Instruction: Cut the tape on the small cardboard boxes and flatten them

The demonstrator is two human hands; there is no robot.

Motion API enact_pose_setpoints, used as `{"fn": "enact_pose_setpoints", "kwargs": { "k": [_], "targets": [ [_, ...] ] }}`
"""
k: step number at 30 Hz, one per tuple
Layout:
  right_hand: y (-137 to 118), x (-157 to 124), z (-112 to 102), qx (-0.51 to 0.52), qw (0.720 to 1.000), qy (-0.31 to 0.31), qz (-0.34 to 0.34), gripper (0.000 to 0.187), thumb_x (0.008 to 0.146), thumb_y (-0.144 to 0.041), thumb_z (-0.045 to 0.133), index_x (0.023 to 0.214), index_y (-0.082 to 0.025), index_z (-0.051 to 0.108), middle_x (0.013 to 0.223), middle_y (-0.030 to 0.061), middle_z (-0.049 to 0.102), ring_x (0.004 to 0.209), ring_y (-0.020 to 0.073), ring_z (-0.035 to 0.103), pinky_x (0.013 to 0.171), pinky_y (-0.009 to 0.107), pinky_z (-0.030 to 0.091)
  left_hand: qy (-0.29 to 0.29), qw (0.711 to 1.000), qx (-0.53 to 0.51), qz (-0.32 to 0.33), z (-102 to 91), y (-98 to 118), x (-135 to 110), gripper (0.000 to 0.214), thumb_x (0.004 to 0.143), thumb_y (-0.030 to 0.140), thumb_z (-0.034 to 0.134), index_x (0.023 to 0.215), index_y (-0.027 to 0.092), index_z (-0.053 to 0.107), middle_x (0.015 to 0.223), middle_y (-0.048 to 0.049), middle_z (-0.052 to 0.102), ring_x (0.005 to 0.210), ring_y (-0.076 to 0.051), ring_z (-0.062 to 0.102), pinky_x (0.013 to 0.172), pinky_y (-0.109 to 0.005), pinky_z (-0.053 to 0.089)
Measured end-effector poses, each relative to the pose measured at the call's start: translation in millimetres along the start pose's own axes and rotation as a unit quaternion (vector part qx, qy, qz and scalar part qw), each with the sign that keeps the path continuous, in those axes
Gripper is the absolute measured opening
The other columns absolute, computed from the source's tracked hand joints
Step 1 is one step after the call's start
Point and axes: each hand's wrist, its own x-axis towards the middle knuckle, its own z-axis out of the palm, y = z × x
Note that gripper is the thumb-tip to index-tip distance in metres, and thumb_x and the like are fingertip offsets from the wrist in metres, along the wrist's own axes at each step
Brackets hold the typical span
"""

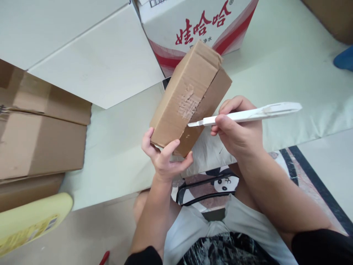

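A brown cardboard box [176,99] is tilted up over the pale cloth surface, with a torn, roughened patch on its upper face and a dark seam along one side. My left hand [165,158] grips its near end, thumb and fingers spread around the corners. In my right hand [239,129] is a white utility knife [256,113], held like a pen. The knife's tip touches or lies very close to the box's seam; I cannot tell how deep it goes.
Behind the box stands a white carton with red lettering [198,22]. A large white panel [102,62] and stacked cardboard boxes [44,143] occupy the left. A yellow container [35,217] sits at lower left, a blue object [344,59] at far right.
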Motion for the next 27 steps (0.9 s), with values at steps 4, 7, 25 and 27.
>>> {"fn": "enact_pose_setpoints", "kwargs": {
  "k": [4, 7, 25, 27],
  "targets": [
    [5.8, 0.4, -0.5, -0.024, 0.999, -0.024, -0.021, 0.035, 0.077, -0.044, 0.086, 0.084, -0.025, 0.058, 0.076, -0.0058, 0.059, 0.061, 0.0077, 0.062, 0.061, 0.026, 0.058, -0.003, 1.0, 0.006, -0.003, 0.0, 0.7, -0.8, 0.061, 0.056, 0.031, 0.082, 0.109, 0.027, 0.052, 0.153, -0.0124, 0.029, 0.135, -0.039, 0.047, 0.103, -0.051, 0.047],
    [9.8, 2.7, -1.8, -0.049, 0.998, -0.002, -0.049, 0.033, 0.08, -0.047, 0.082, 0.088, -0.026, 0.058, 0.077, -0.0051, 0.058, 0.064, 0.009, 0.063, 0.062, 0.027, 0.056, -0.002, 1.0, -0.004, -0.002, 0.5, 1.8, -1.1, 0.061, 0.057, 0.029, 0.082, 0.111, 0.027, 0.053, 0.154, -0.0124, 0.029, 0.136, -0.038, 0.046, 0.103, -0.05, 0.046],
    [6.2, 10.3, -10.5, -0.123, 0.983, 0.074, -0.118, 0.039, 0.08, -0.052, 0.082, 0.096, -0.029, 0.055, 0.087, -0.0011, 0.064, 0.084, 0.0168, 0.07, 0.072, 0.033, 0.059, -0.016, 0.999, -0.027, 0.016, 0.0, 5.8, 1.4, 0.059, 0.057, 0.023, 0.086, 0.111, 0.028, 0.063, 0.154, -0.0125, 0.035, 0.137, -0.038, 0.047, 0.104, -0.051, 0.046],
    [7.5, 10.3, -10.8, -0.128, 0.979, 0.092, -0.132, 0.037, 0.08, -0.05, 0.082, 0.095, -0.029, 0.055, 0.086, -0.0017, 0.064, 0.081, 0.0159, 0.069, 0.073, 0.033, 0.058, -0.018, 0.999, -0.025, 0.017, 1.2, 7.1, 2.1, 0.06, 0.056, 0.023, 0.086, 0.111, 0.028, 0.062, 0.154, -0.0124, 0.034, 0.137, -0.038, 0.047, 0.105, -0.051, 0.046]
  ]
}}
